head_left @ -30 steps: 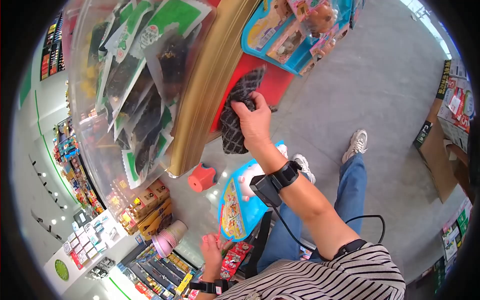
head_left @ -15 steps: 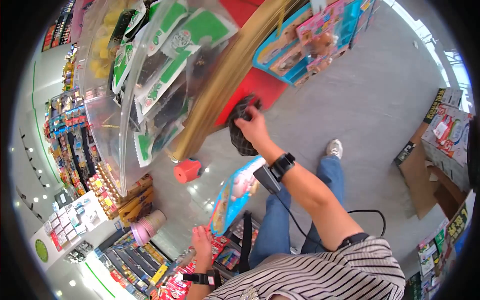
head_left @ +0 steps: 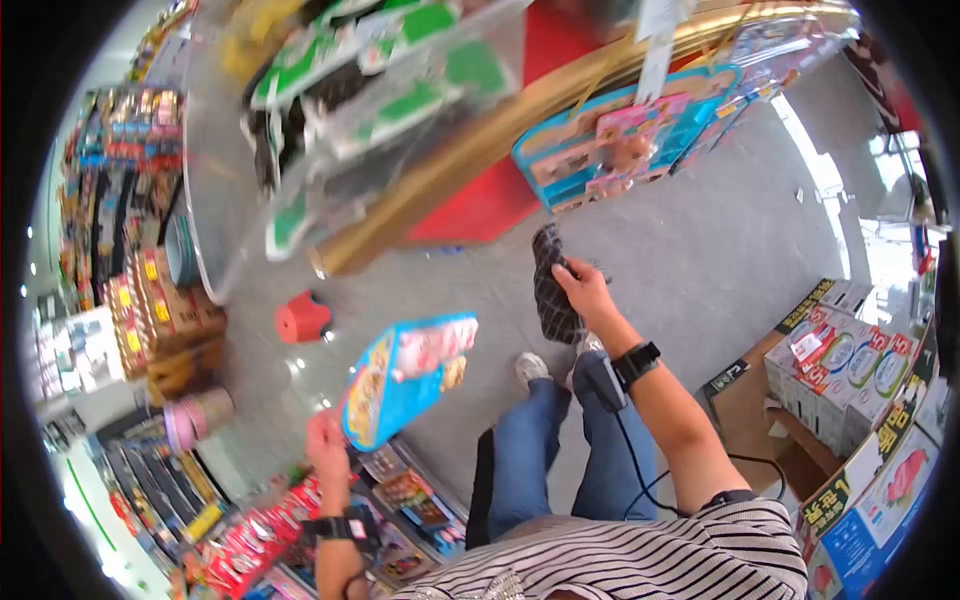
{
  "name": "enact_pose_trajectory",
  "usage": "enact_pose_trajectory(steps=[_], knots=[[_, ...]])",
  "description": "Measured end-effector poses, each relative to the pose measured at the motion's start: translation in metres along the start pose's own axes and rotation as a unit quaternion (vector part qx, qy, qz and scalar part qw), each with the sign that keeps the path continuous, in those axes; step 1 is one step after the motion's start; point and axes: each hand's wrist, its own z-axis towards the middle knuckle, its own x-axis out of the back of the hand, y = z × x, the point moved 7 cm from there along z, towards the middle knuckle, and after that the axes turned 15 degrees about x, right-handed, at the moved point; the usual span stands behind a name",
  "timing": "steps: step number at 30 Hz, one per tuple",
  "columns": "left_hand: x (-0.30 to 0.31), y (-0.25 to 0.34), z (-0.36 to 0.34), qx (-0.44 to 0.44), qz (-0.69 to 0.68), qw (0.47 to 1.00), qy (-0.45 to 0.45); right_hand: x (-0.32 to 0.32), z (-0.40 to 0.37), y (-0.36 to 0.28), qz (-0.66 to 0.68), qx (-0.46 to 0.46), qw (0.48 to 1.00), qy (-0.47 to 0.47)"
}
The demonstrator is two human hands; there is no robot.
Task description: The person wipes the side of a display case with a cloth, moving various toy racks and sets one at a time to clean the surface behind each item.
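Note:
My right hand (head_left: pixel 588 292) is closed on a dark checked cloth (head_left: pixel 555 285), which hangs bunched over the grey floor. In my left hand (head_left: pixel 328 445) is the lower edge of a blue toy pack (head_left: pixel 405 385), a flat card with pink pieces under clear plastic, tilted and slightly blurred. A similar blue toy pack (head_left: pixel 560 175) hangs from the wooden shelf edge (head_left: pixel 440 180), above and beyond the cloth. Clear bins with green-and-white packets (head_left: pixel 400 100) stand on that shelf, smeared by motion.
A red stool (head_left: pixel 303 318) stands on the floor at left. Opened cardboard boxes (head_left: pixel 760 400) and printed cartons (head_left: pixel 840 360) lie at right. Red packets (head_left: pixel 270 530) and other goods fill the display at lower left. Stacked pink tubs (head_left: pixel 195 415) stand farther off.
The view has turned. The cloth has come away from the red panel under the shelf and is now over open floor, still in my right hand. The blue pack in my left hand shows more broadly.

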Motion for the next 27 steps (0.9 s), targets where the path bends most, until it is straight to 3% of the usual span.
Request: enact_pose_trajectory(steps=[1, 2, 5, 6, 7, 9, 11, 12, 15, 16, 18, 19, 20, 23, 24, 27], knots=[[0.008, -0.017, -0.007, 0.017, 0.018, 1.0, 0.017, -0.001, -0.006, 0.019, -0.043, 0.021, 0.999, -0.025], [0.011, -0.024, -0.011, 0.01, -0.007, 1.0, 0.006, -0.014, -0.009, 0.015, 0.047, -0.044, 0.996, -0.054], [0.001, -0.01, 0.012, -0.039, -0.085, 0.996, -0.001, -0.045, 0.014, 0.038, -0.007, 0.008, 0.989, -0.147], [0.0, -0.001, 0.012, -0.042, -0.108, 0.993, 0.01, -0.056, 0.022, 0.039, -0.128, 0.096, 0.958, -0.238], [-0.003, 0.004, 0.011, -0.041, -0.13, 0.991, 0.02, -0.067, 0.028, 0.047, -0.229, 0.122, 0.912, -0.317], [-0.006, 0.008, 0.007, -0.046, -0.145, 0.987, 0.055, -0.096, 0.037, 0.057, -0.412, 0.178, 0.772, -0.45], [-0.008, 0.015, 0.005, -0.07, -0.138, 0.982, 0.108, -0.102, 0.039, 0.043, -0.204, 0.181, 0.853, -0.446], [-0.007, 0.013, 0.004, -0.087, -0.127, 0.978, 0.142, -0.101, 0.042, 0.045, -0.061, 0.103, 0.887, -0.445], [0.004, -0.006, 0.015, -0.141, -0.119, 0.959, 0.214, -0.092, 0.076, 0.093, -0.264, 0.18, 0.807, -0.496], [0.003, -0.003, 0.012, -0.161, -0.113, 0.954, 0.227, -0.092, 0.098, 0.141, -0.394, 0.299, 0.722, -0.484], [0.012, -0.006, 0.015, -0.209, -0.109, 0.935, 0.263, -0.106, 0.09, 0.148, -0.317, 0.398, 0.674, -0.535], [0.011, 0.001, 0.015, -0.265, -0.126, 0.925, 0.24, -0.109, 0.075, 0.153, -0.276, 0.432, 0.65, -0.561], [0.01, 0.002, 0.014, -0.249, -0.13, 0.927, 0.247, -0.111, 0.072, 0.157, -0.275, 0.439, 0.658, -0.546], [-0.001, 0.017, 0.021, -0.264, -0.208, 0.92, 0.203, -0.116, 0.051, 0.105, -0.39, 0.621, 0.546, -0.405], [-0.002, 0.021, 0.026, -0.252, -0.216, 0.919, 0.211, -0.111, 0.046, 0.09, -0.378, 0.656, 0.538, -0.37], [0.0, 0.037, 0.031, -0.249, -0.202, 0.919, 0.228, -0.088, 0.034, 0.058, -0.41, 0.613, 0.589, -0.33]])
